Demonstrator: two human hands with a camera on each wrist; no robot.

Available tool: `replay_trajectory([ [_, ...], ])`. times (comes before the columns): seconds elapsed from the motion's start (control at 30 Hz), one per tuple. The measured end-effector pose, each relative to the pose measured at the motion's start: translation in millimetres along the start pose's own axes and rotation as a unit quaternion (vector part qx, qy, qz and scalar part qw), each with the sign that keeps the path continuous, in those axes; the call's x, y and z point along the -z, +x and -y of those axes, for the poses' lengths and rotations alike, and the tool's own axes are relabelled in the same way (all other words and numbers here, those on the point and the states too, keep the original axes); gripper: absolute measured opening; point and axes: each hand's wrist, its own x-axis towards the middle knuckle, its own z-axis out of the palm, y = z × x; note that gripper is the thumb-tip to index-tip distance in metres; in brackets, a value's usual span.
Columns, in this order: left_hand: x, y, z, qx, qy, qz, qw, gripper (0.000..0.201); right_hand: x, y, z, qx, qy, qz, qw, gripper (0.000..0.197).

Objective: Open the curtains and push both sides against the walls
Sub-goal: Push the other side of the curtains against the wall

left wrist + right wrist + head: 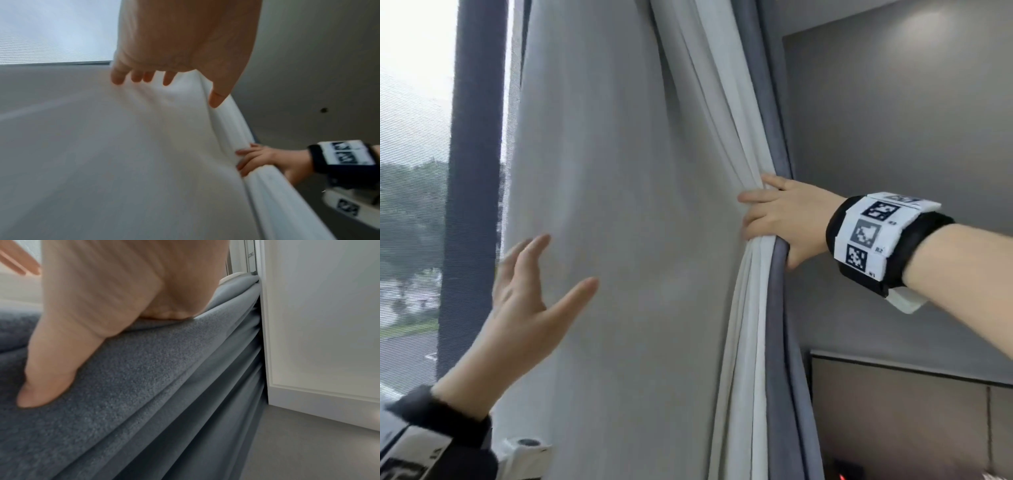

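Observation:
The curtain hangs in the middle of the head view, a broad pale lining (619, 205) with blue-grey folds (780, 308) along its right edge. My right hand (777, 219) grips the bunched folds near the wall, fingers curled round the white pleats and thumb on the blue side. The right wrist view shows that thumb (47, 378) pressing the blue fabric (164, 386). My left hand (527, 291) is raised with spread, straight fingers in front of the lining and holds nothing. In the left wrist view its fingertips (118, 78) hover at the pale cloth (123, 162); contact is unclear.
On the left is a window with a mesh screen (410, 171), with a dark blue vertical strip (476, 171) beside it. A grey wall (893, 137) stands right of the curtain, with a padded panel (893, 411) below it. White trim (329, 321) meets the curtain top.

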Motion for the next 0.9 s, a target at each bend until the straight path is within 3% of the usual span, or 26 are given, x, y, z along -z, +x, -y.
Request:
replay_trajectory([
  [0.13, -31.6, 3.0, 43.4, 0.151, 0.019, -0.005, 0.988, 0.127, -12.1, 10.9, 2.1, 0.002, 0.01, -0.021, 1.0, 0.076],
  [0.2, -47.2, 0.3, 60.1, 0.173, 0.025, 0.008, 0.985, 0.137, -15.8, 14.9, 2.3, 0.004, 0.014, -0.029, 0.999, 0.075],
  [0.43, -97.7, -12.9, 46.0, 0.093, -0.098, 0.096, 0.986, 0.113, -27.4, 25.8, 0.8, 0.018, 0.018, -0.061, 0.998, 0.078],
  [0.53, -119.7, -19.0, 24.7, 0.099, -0.148, 0.135, 0.975, 0.12, -31.9, 32.8, -0.2, 0.031, 0.029, -0.08, 0.996, 0.084],
  [0.67, -147.7, -23.4, 1.9, 0.095, -0.169, 0.167, 0.967, 0.113, -40.4, 39.6, -2.5, 0.038, 0.045, -0.117, 0.991, 0.114],
  [0.83, -185.0, -28.8, -36.9, 0.053, -0.162, 0.219, 0.961, 0.076, -48.1, 41.5, -2.6, 0.065, 0.109, -0.177, 0.976, 0.146],
  [0.9, -198.7, -28.6, -49.9, 0.035, -0.17, 0.232, 0.957, 0.091, -49.1, 41.3, -1.1, 0.078, 0.105, -0.204, 0.97, 0.148],
])
